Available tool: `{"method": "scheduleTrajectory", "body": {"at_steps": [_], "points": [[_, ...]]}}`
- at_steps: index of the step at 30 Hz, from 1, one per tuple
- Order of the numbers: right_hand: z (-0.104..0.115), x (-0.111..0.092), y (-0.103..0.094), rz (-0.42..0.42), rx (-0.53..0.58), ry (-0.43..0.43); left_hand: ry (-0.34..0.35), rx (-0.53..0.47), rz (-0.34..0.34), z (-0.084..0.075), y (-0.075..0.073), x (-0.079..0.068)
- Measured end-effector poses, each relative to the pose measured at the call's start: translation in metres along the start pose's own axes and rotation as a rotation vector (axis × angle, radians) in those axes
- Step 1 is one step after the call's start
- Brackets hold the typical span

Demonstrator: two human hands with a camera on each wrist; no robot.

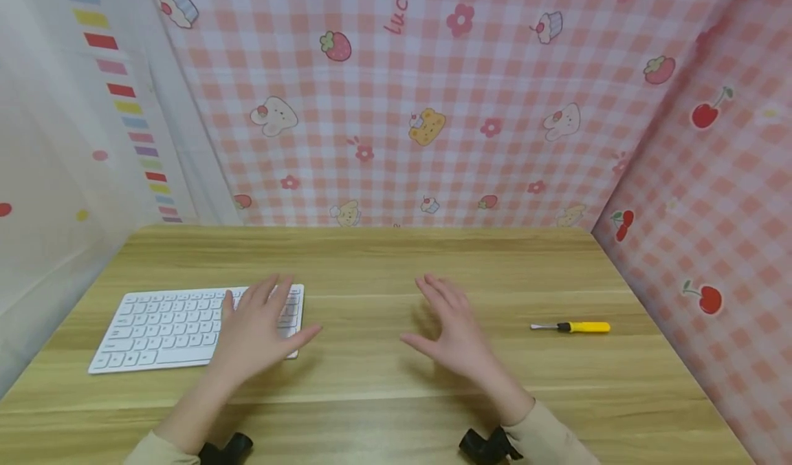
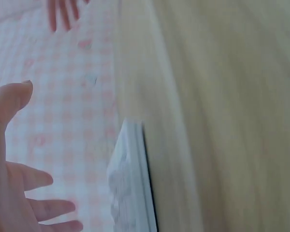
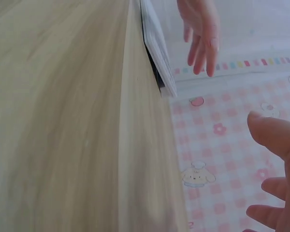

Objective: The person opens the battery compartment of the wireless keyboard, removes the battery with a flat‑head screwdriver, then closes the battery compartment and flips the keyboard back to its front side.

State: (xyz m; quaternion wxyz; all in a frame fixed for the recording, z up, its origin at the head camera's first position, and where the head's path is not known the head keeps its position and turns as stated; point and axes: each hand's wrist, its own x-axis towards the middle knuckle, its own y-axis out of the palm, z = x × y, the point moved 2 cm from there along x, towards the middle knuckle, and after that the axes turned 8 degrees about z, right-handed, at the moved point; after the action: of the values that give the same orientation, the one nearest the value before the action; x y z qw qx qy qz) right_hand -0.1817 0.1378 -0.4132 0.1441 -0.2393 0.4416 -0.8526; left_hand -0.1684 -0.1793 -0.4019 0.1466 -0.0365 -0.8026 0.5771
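My left hand (image 1: 250,334) hovers over the right part of a white keyboard (image 1: 163,327), fingers spread and thumb pointing right. In the left wrist view the keyboard's edge (image 2: 137,179) shows beside the fingers, with a gap between. Over the middle of the table my right hand (image 1: 454,331) is held with fingers extended and thumb out to the left, nothing in it. To its right lies a screwdriver (image 1: 572,327) with a yellow and black handle, its metal tip toward the hand. The right wrist view shows the keyboard's edge (image 3: 159,53) below the left hand (image 3: 200,34).
Everything lies on a wood-grain table (image 1: 371,417). A pink checked cloth (image 1: 396,87) hangs along the back edge, another checked cloth (image 1: 711,210) along the right, and a pale curtain (image 1: 49,176) on the left. Black wrist mounts (image 1: 485,444) sit under both forearms.
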Motion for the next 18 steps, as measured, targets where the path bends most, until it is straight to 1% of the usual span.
{"method": "scheduleTrajectory", "body": {"at_steps": [2, 6, 8, 10, 14, 18], "points": [[0.002, 0.002, 0.002, 0.009, 0.064, 0.008, -0.008, -0.04, -0.009, 0.009, -0.007, -0.003], [0.006, 0.006, 0.005, 0.04, 0.2, 0.045, 0.034, -0.109, -0.061, 0.03, -0.016, -0.009], [0.009, 0.009, 0.007, 0.055, 0.26, 0.061, 0.043, -0.134, -0.071, 0.042, -0.02, -0.013], [0.011, 0.011, 0.008, 0.067, 0.309, 0.067, 0.017, -0.165, -0.053, 0.053, -0.025, -0.017], [0.017, 0.017, 0.015, 0.097, 0.407, 0.05, -0.064, -0.229, -0.006, 0.077, -0.035, -0.024], [0.025, 0.021, 0.024, 0.139, 0.473, 0.036, -0.123, -0.276, 0.004, 0.102, -0.044, -0.033]]}}
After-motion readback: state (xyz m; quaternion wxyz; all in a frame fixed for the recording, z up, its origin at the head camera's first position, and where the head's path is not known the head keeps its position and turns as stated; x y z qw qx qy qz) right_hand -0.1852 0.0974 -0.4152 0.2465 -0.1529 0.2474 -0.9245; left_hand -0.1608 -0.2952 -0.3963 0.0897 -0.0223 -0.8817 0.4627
